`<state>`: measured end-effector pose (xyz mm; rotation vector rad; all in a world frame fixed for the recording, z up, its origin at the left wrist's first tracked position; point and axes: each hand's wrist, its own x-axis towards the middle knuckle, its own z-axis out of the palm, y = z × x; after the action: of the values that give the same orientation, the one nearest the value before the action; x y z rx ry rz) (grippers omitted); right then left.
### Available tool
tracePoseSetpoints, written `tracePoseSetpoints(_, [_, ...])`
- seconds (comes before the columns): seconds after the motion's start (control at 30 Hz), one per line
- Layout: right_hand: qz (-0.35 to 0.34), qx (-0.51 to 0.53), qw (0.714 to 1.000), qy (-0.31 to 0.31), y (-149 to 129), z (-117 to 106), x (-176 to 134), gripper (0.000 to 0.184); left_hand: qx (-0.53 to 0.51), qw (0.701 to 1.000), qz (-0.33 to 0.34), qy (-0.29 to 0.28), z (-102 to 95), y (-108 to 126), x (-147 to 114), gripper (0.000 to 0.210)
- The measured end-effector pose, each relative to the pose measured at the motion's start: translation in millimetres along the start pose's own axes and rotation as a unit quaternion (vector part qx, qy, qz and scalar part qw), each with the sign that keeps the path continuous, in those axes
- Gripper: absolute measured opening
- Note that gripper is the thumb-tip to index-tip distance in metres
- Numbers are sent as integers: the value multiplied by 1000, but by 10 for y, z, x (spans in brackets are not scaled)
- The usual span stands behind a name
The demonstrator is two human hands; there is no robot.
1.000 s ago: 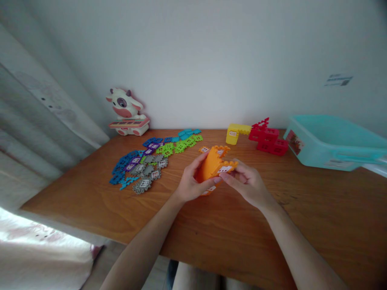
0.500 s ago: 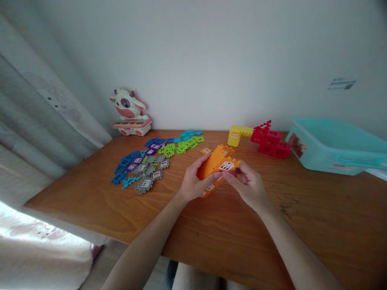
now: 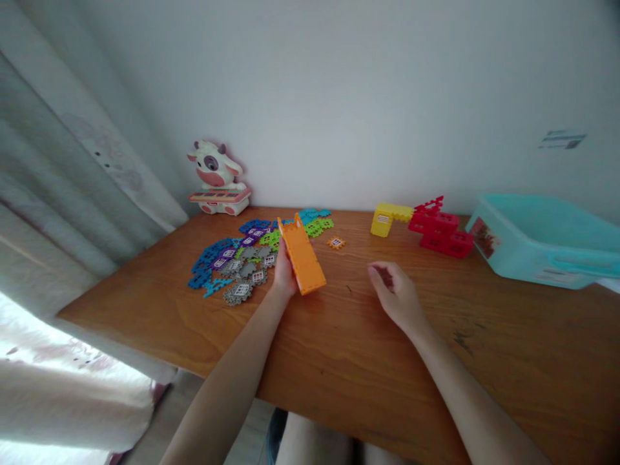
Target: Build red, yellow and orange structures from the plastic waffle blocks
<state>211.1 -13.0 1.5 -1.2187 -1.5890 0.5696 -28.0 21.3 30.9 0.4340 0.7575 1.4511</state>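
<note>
My left hand (image 3: 285, 271) is wrapped round an orange block of joined toothed building tiles (image 3: 303, 256), held tilted above the table with its notched end pointing away. A broad plain side of the block faces me. The fingers behind it are hidden. Apart from it on the right, my right hand (image 3: 396, 294) is loosely curled, thumb and forefinger tips close together, with nothing visible in it. One loose orange tile (image 3: 336, 243) with a white window print lies on the table between and beyond the hands.
Left of the block lie grey tiles (image 3: 238, 293), purple tiles (image 3: 224, 258), blue tiles (image 3: 208, 256) and green tiles (image 3: 320, 226). A yellow piece (image 3: 382, 221) touches or nearly touches a red structure (image 3: 442, 229). A turquoise bin (image 3: 523, 261) stands right, a cow keyboard toy (image 3: 217, 184) back left.
My right hand has let go of the orange block and drawn away from it. My left hand has carried the block left and turned it, so its plain side now faces me.
</note>
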Motion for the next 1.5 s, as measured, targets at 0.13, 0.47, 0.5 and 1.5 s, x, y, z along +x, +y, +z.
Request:
tracePoseSetpoints(0.13, [-80, -121, 986, -78, 115, 53, -29, 24, 23, 999, -43, 21, -133, -76, 134, 63])
tracePoseSetpoints(0.47, [-120, -303, 935, -140, 242, 440, 362, 46, -16, 998, -58, 11, -102, -157, 227, 47])
tracePoseSetpoints(0.5, [-121, -308, 932, -148, 253, 491, 418, 51, -11, 998, -64, 5, -100, -156, 221, 46])
tracePoseSetpoints(1.5, [-60, -220, 970, -88, 365, 205, 227, 37, 172, 961, 98, -191, -71, -190, -1, 54])
